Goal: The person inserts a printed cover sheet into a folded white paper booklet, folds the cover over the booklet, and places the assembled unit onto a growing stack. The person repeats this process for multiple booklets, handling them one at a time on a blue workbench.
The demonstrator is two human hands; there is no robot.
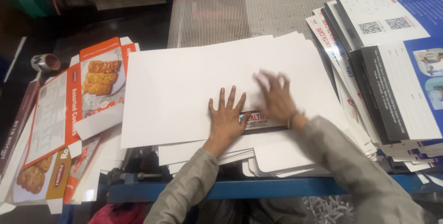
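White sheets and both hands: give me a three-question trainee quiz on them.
1. True or false: the left hand lies flat on the top white sheet.
2. Which hand is motion-blurred? A) left B) right
3. What lies left of the white sheets?

Key
1. True.
2. B: the right hand is blurred, its fingers spread.
3. Flattened orange cookie cartons.
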